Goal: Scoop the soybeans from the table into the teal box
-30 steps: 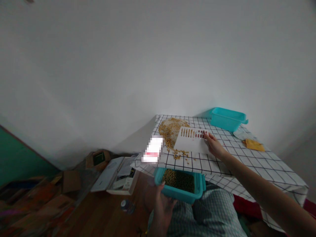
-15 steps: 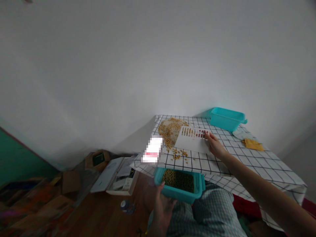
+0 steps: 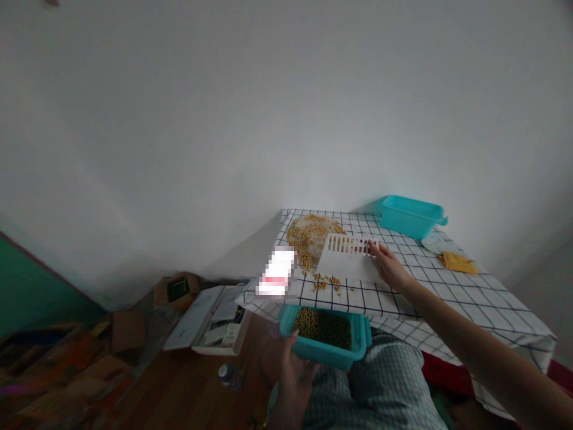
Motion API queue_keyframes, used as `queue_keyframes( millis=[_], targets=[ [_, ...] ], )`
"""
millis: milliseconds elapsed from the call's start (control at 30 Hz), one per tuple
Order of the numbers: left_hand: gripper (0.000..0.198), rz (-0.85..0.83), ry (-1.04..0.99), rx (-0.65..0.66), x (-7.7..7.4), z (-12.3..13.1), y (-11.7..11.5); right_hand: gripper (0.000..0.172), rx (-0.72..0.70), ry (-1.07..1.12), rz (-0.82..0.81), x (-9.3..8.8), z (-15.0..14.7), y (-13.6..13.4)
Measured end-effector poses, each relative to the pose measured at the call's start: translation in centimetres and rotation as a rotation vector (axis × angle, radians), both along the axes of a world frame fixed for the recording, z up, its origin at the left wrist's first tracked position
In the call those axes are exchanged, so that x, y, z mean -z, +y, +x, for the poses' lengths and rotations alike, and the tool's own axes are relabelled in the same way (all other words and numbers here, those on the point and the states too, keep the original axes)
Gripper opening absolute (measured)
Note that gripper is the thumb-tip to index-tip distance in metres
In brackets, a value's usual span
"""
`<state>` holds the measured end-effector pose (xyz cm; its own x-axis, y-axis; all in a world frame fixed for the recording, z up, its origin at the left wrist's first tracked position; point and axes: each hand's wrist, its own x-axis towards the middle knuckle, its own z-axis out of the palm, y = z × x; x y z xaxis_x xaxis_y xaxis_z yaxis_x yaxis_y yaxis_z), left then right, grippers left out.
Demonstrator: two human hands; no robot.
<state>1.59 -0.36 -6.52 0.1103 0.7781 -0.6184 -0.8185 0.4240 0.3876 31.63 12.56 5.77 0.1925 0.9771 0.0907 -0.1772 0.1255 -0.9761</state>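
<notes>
My left hand grips a teal plastic bin from below, its thumb over the near rim, just under the table's front edge. Yellow beans fill the bin's left part and small dark green beans the right. On the table my right hand is closed on the right edge of a white slotted plastic board. The board lies low over the cloth beside a spread of yellow beans. A few loose yellow beans lie along the board's near edge.
A second teal bin stands at the back right of the checked tablecloth. Near it lie a yellow cloth-like item and a clear bag. A pixelated bright rectangle sits at the table's left. Boxes and a bottle are on the floor.
My right hand has lowered the white board slightly toward me, closer to the cloth. The bin in my left hand stays in place.
</notes>
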Motion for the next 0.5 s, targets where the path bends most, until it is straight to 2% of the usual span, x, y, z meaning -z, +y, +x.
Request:
queue_keyframes(
  millis=[200,367,500],
  targets=[
    [0.072,-0.002,-0.004,-0.006,0.5,0.1,0.3,0.048,-0.028,0.005,0.016,0.4,-0.1,-0.2],
    [0.064,0.021,-0.009,0.002,1.2,-0.1,0.3,0.052,0.008,0.013,0.007,-0.1,-0.5,0.3],
    [0.066,0.006,0.02,0.018,1.8,-0.2,0.3,0.054,-0.012,-0.012,0.02,0.1,-0.9,0.1]
  ],
)
